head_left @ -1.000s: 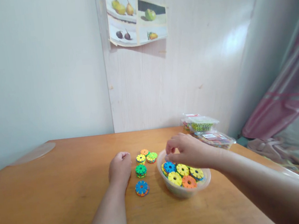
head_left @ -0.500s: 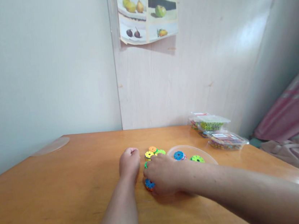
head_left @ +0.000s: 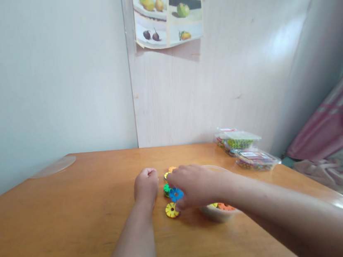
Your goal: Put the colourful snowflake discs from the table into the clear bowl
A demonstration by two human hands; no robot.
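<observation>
My right hand (head_left: 193, 184) pinches a blue notched plastic disc (head_left: 176, 194), tilted toward me, just over small stacks of similar discs. A yellow disc (head_left: 172, 210) tops the nearest stack, beneath my fingers. Beyond it a green disc (head_left: 166, 188) shows, then another yellow disc (head_left: 166, 176) and an orange disc (head_left: 172, 169), partly covered by my hand. My left hand (head_left: 146, 188) rests closed on the table left of the stacks; its fingertips are turned away and whatever they may hold is hidden. A clear round bowl (head_left: 215, 214) of discs sits under my right wrist.
Several clear plastic boxes (head_left: 258, 159) with colourful contents stand at the table's back right. A translucent round lid (head_left: 55, 166) lies at the far left edge. The wooden table (head_left: 61, 229) meets a wall carrying a fruit picture (head_left: 168, 16). Pink cloth (head_left: 318, 131) hangs at the right.
My right hand has risen slightly from the stacks and now shows the blue disc in its fingers. A yellow disc now tops the near stack. My left hand remains closed in place.
</observation>
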